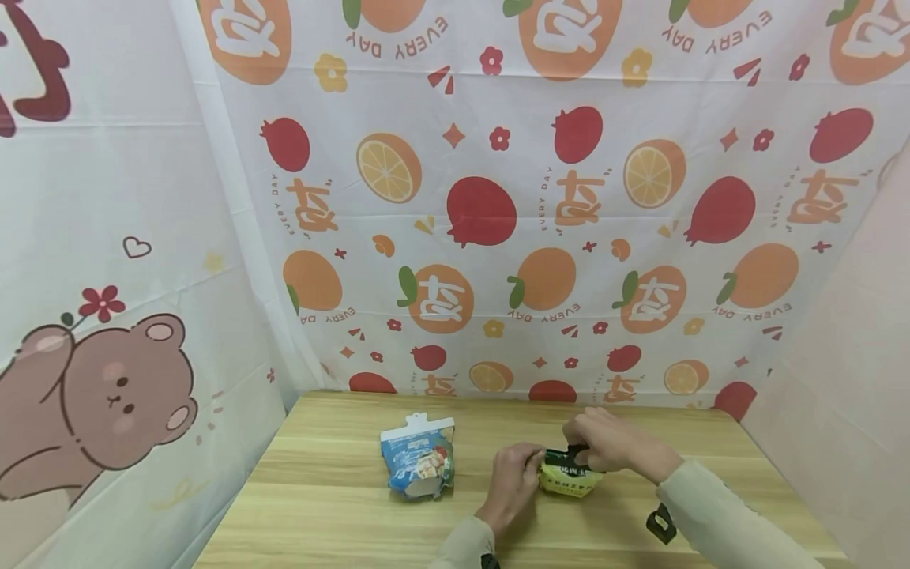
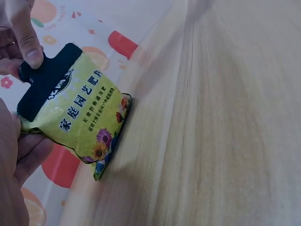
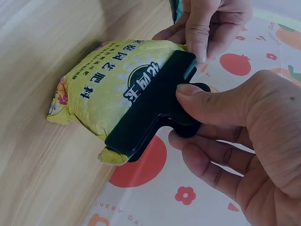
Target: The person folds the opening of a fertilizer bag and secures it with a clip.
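A yellow fertilizer bag (image 1: pixel 569 480) with flowers printed near its bottom stands on the wooden table. Across its top sits a black bag clip (image 3: pixel 150 106), its bar spanning most of the bag's width. My right hand (image 3: pixel 249 132) pinches the clip's handle between thumb and fingers. At the opposite end of the bar, my left hand (image 1: pixel 513 478) pinches the bag's top corner, as the right wrist view shows. One bag corner pokes out past the clip's near end in that view.
To the left on the table (image 1: pixel 320 482) stands a blue bag (image 1: pixel 419 466) closed with a white clip (image 1: pixel 418 427). A small black object (image 1: pixel 661 524) lies beside my right forearm. Printed cloth (image 1: pixel 483 276) hangs behind the table and at its sides.
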A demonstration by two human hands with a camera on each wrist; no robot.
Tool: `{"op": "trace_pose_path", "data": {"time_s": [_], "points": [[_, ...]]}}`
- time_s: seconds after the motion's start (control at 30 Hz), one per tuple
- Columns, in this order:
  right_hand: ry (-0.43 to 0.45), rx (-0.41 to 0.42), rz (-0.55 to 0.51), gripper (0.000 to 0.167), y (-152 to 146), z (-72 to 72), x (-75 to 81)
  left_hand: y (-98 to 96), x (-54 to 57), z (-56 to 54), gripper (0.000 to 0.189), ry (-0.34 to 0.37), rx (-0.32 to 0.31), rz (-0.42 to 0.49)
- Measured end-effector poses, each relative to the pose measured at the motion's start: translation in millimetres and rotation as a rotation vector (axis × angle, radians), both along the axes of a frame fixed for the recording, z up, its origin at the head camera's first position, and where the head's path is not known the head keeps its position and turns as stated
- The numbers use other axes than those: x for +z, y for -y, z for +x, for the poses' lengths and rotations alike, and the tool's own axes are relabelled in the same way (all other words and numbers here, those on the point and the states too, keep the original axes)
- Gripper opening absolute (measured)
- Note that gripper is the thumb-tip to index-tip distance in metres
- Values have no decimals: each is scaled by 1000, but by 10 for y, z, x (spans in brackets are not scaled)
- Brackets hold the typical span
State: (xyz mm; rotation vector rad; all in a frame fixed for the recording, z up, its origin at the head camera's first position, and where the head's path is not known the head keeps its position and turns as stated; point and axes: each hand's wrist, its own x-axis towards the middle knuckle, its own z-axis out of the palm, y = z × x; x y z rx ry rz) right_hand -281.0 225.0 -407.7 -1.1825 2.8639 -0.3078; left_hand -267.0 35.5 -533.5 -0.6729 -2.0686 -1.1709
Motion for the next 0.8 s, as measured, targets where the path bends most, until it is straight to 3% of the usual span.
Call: {"op": "trace_pose_path", "data": {"time_s": [0.23, 0.37, 0.6, 0.7, 0.8], "points": [[45, -13, -5, 34, 43, -23, -29, 10, 63, -26, 11, 5, -21, -11], [65, -44, 29, 32, 21, -8, -101, -6, 66, -24, 14, 49, -70, -49], [-50, 65, 75, 39, -73, 34, -405, -5, -85, 50, 20, 285, -231, -28], [-73, 60, 48, 38, -100, 28, -455, 19, -137, 60, 20, 387, -245, -16], [-79, 41, 30, 35, -104, -6, -428, 44, -145, 49, 30, 444, -242, -41]]}}
